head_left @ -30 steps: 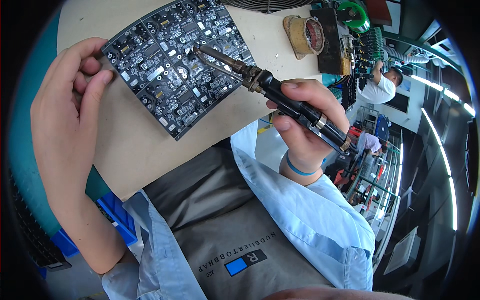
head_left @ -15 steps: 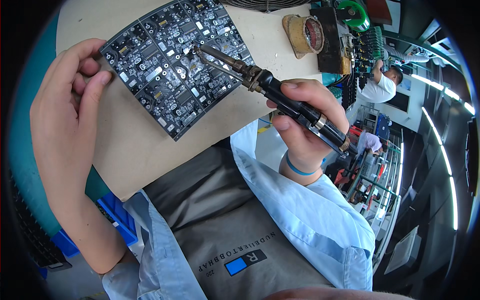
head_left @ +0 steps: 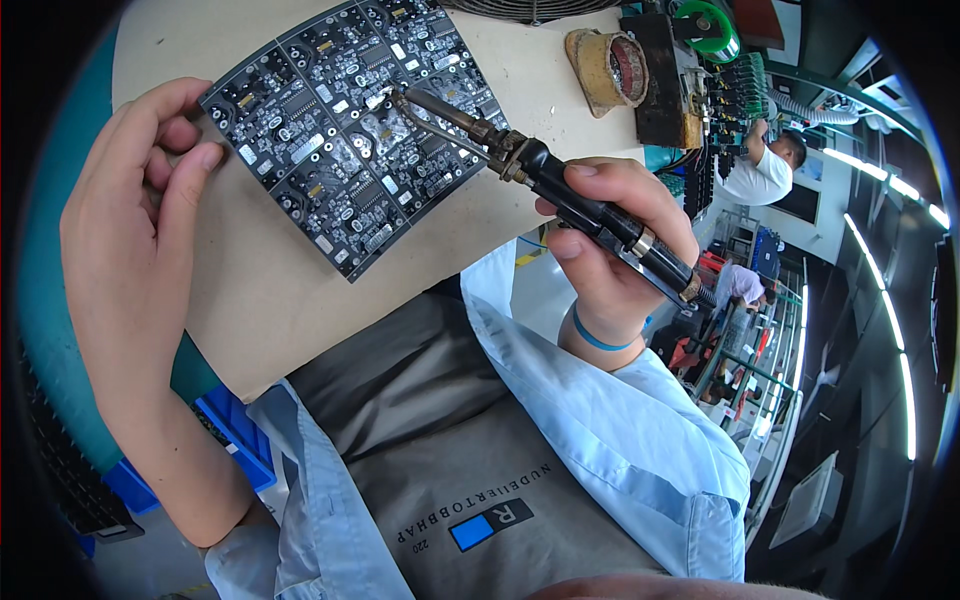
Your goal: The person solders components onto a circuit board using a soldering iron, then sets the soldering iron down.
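A black circuit board panel (head_left: 330, 172), divided into several identical sections and crowded with small parts, lies tilted over the tan work surface. My left hand (head_left: 145, 190) grips its left corner, with index finger and thumb at the edge and the other fingers curled in. In my right hand (head_left: 625, 235) is a black soldering iron (head_left: 570, 195), its handle wrapped by thumb and fingers. The iron's tip points at the board's middle, beside a thin guide tube running along it. Whether the tip touches a joint is too small to tell.
A tan sheet (head_left: 270, 330) covers the bench. Beyond my right hand stand a round tan holder (head_left: 607, 75), a dark block (head_left: 662, 95) and a green solder spool (head_left: 708, 35). A blue bin (head_left: 235, 435) sits below left. A person (head_left: 765, 170) works farther right.
The iron has shifted very slightly, and the thin tube beside its tip now looks more bowed. My left hand and the board keep their places.
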`<move>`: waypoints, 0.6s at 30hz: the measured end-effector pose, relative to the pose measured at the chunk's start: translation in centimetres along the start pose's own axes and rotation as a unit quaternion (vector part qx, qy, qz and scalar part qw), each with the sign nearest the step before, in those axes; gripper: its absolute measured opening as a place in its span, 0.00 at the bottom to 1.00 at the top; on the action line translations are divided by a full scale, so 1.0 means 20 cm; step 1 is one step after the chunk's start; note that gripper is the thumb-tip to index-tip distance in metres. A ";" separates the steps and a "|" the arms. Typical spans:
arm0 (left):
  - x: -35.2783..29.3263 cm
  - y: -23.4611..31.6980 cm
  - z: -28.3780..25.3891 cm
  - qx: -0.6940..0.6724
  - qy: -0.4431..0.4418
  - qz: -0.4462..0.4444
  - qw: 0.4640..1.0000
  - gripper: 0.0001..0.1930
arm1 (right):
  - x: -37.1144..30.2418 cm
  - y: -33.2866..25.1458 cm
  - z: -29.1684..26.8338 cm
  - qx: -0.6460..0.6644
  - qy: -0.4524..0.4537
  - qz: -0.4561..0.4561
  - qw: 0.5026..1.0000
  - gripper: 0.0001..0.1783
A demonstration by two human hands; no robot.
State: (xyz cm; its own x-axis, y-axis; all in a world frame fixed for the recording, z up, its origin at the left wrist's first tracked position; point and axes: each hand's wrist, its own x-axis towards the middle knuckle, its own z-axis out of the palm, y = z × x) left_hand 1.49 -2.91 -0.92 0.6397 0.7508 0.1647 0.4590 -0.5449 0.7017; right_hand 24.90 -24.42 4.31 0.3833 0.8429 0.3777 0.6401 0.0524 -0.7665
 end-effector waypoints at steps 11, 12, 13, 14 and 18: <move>0.00 0.00 0.00 -0.002 -0.002 0.000 1.000 0.18 | 0.00 0.01 -0.02 -0.003 -0.011 -0.017 1.000 0.20; 0.00 0.00 0.01 -0.003 0.002 0.003 1.000 0.18 | 0.00 0.01 -0.01 -0.006 -0.013 -0.018 1.000 0.20; 0.00 0.00 0.01 -0.004 0.006 0.005 1.000 0.18 | 0.00 0.01 -0.01 -0.008 -0.016 -0.018 1.000 0.20; 0.00 0.00 0.01 -0.004 0.006 0.005 1.000 0.18 | 0.00 0.01 -0.01 -0.009 -0.016 -0.018 1.000 0.20; 0.00 -0.01 0.01 -0.001 0.000 0.004 1.000 0.18 | 0.00 0.02 -0.01 -0.005 -0.017 -0.032 0.999 0.20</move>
State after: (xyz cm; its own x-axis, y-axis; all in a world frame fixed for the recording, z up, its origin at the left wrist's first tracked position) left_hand 1.53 -2.89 -1.07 0.6430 0.7466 0.1707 0.4527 -0.5503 0.7016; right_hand 25.36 -24.47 4.11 0.3189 0.8559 0.4072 0.6689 0.1011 -0.7364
